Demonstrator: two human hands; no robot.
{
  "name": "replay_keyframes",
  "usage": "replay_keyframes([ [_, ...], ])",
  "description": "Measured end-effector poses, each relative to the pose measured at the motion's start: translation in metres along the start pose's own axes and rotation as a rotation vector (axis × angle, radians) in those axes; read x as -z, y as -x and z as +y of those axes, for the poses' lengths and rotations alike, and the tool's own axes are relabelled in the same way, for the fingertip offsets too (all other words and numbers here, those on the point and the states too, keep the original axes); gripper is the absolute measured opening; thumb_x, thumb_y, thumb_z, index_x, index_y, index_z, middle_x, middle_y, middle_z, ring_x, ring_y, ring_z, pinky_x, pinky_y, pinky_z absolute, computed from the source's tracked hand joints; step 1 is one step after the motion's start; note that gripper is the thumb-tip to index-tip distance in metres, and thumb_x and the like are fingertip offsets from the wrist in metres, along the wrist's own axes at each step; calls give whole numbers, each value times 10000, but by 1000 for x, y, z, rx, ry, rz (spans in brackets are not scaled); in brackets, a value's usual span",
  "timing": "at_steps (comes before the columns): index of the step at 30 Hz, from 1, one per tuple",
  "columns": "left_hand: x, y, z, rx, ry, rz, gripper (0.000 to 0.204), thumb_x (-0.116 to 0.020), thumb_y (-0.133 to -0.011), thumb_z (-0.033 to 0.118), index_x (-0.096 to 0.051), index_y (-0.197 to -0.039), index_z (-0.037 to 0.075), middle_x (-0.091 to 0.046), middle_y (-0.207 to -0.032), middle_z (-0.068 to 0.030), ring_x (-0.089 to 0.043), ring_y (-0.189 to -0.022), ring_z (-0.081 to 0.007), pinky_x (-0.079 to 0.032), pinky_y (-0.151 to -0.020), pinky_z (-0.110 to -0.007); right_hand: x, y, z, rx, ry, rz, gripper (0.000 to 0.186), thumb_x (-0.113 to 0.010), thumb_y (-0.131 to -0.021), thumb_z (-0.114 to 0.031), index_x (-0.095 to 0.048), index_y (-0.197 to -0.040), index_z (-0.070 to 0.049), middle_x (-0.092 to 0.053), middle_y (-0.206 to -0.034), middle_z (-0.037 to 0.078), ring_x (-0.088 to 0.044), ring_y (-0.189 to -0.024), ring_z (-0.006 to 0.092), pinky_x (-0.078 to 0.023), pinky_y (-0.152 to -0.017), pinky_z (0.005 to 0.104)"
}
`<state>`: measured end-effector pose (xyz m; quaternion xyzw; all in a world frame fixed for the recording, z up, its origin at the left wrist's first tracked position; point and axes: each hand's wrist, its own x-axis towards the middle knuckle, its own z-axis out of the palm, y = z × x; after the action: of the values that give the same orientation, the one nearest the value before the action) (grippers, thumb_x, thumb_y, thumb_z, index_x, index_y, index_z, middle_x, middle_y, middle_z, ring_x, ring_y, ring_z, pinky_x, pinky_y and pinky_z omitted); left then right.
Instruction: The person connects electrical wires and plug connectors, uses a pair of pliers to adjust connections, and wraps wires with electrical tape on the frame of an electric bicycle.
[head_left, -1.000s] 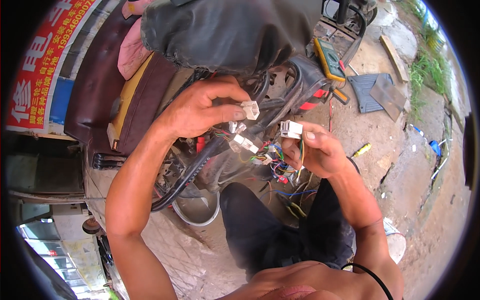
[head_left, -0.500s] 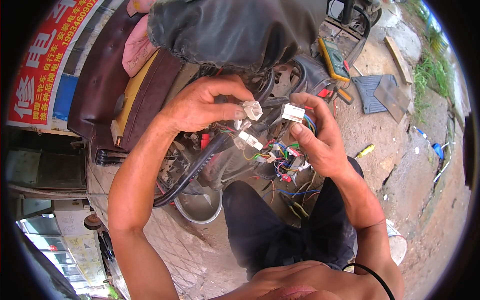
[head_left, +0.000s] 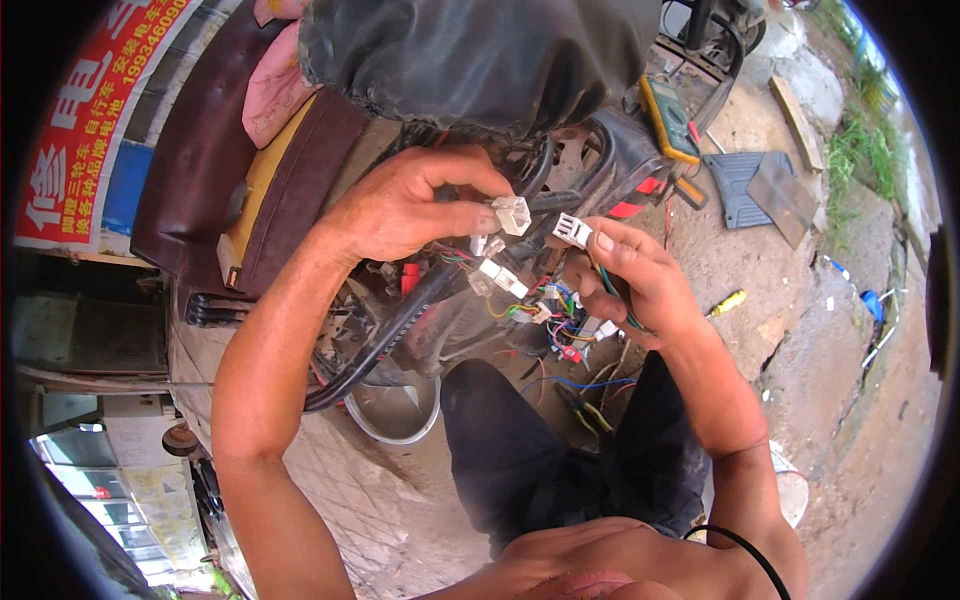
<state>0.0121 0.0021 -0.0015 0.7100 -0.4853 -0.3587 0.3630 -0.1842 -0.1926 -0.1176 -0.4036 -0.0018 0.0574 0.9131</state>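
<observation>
Between thumb and forefinger, my left hand (head_left: 425, 205) pinches a pale plastic wire connector (head_left: 511, 215), its hollow end facing right. My right hand (head_left: 635, 275) grips a white plug connector (head_left: 573, 231) with slots in its face; coloured wires run from it under my fingers. A small gap separates the two connectors. Just below hangs another white connector pair (head_left: 501, 279), and lower still lies a tangle of coloured wires (head_left: 572, 325) with small plugs. A thick black cable (head_left: 385, 345) crosses beneath my left hand.
A black seat-like cover (head_left: 480, 65) bulges above my hands. To the right lie a yellow multimeter (head_left: 668, 118), a grey mat (head_left: 740, 195) and a yellow screwdriver (head_left: 727, 303). Pliers (head_left: 590, 412) rest between my knees, near a round metal basin (head_left: 400, 425). A maroon padded seat (head_left: 200, 170) stands left.
My right hand has turned its white connector so the slotted face shows and shifted it slightly left and down. The left hand has moved only a little to the right.
</observation>
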Motion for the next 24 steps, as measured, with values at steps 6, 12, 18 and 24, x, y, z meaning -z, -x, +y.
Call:
replay_keyframes([
  [6,2,1,3,-7,-110,-33,257,-718,-959,39,-693,-1204,-37,-620,-1074,-39,-613,-994,-125,-509,-854,-273,3,-7,6,14,-181,-104,351,-569,-1072,-305,-657,-1242,-11,-610,-814,8,-463,-618,37,-338,-503,195],
  [12,-1,0,7,28,-157,-6,232,-724,-959,69,-710,-1173,-22,-637,-1039,-36,-606,-974,-127,-500,-857,-288,-4,-16,13,263,12,91,288,-639,-1053,-196,-649,-1275,-14,-721,-945,37,-558,-691,57,-426,-617,209],
  [18,-2,0,9,13,-196,5,234,-738,-951,109,-721,-1151,-12,-642,-1000,-34,-601,-958,-129,-491,-843,-288,-6,-21,14,362,148,97,356,-688,-1039,-189,-590,-1321,5,-721,-1113,61,-649,-957,96,-525,-801,252],
  [24,-2,0,7,0,-178,4,236,-742,-949,123,-725,-1145,-8,-636,-981,-32,-598,-942,-132,-489,-836,-294,-7,-22,16,431,205,73,338,-689,-1035,-146,-584,-1312,17,-709,-1126,64,-641,-995,92,-527,-820,253],
])
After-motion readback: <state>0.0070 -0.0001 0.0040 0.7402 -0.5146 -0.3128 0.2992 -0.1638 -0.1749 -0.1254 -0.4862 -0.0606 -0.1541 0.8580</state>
